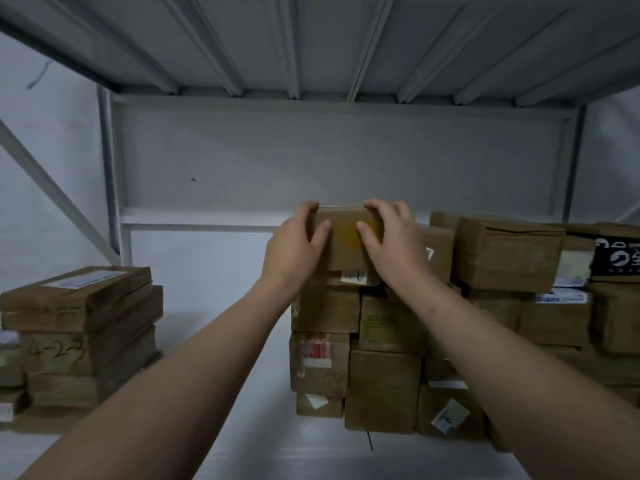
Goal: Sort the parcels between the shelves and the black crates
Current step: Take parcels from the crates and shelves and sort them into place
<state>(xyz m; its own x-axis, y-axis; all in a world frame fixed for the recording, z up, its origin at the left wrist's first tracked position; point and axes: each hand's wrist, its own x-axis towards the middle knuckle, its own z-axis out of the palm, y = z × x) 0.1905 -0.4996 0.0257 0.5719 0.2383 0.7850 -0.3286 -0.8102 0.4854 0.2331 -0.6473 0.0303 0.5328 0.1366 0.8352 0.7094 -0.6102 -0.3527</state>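
A small brown cardboard parcel (pixel 346 237) sits on top of a stack of parcels (pixel 325 341) in the middle of the white shelf (pixel 225 341). My left hand (pixel 294 251) grips its left end, fingers curled over the top edge and thumb on the front face. My right hand (pixel 391 240) grips its right end the same way. The lower right corner of the parcel is hidden behind my right hand. No black crates are in view.
More brown parcels (pixel 509 254) are piled to the right, one with a black printed wrap (pixel 616 258). A lower stack of flat parcels (pixel 83 323) stands at the left. The upper shelf's underside (pixel 311 46) hangs overhead. Bare shelf lies between the stacks.
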